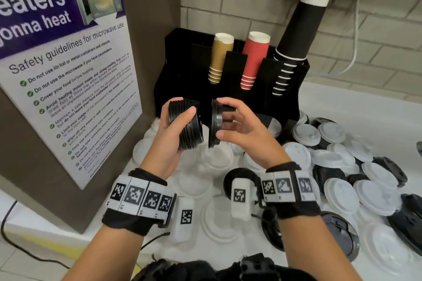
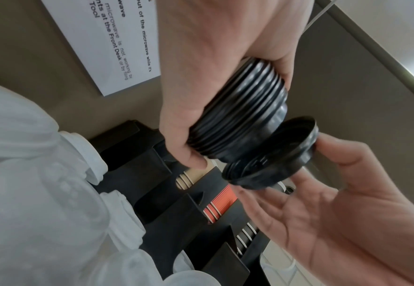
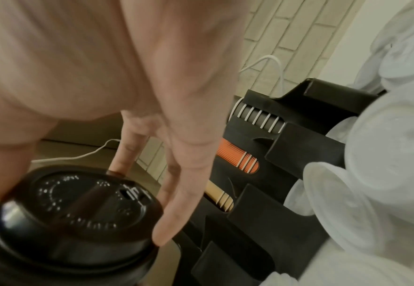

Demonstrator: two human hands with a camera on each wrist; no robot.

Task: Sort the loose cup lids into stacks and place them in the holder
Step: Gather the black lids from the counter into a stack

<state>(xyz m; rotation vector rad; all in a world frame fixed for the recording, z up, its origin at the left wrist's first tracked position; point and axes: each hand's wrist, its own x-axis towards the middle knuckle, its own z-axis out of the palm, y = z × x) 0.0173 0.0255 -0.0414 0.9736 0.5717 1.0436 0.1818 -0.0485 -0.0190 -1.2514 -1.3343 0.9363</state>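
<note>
Left hand [image 1: 170, 131] grips black lid stack [image 1: 186, 124]; right hand [image 1: 237, 125] pinches single black lid [image 1: 215, 123] beside it (tilted): misalignment could prevent nesting.

Both forearms rise from the bottom edge of the head view toward the middle of the frame, each wrist wrapped in a black band. The left hand [image 1: 170, 134] sits just left of centre, palm turned inward, thumb across the front and fingers curled round the stack of black lids [image 1: 186, 124] it grips. The right hand [image 1: 239, 126], just right of centre, pinches a single black lid [image 1: 215, 124] on edge, thumb below, fingertips on the upper rim.
</note>
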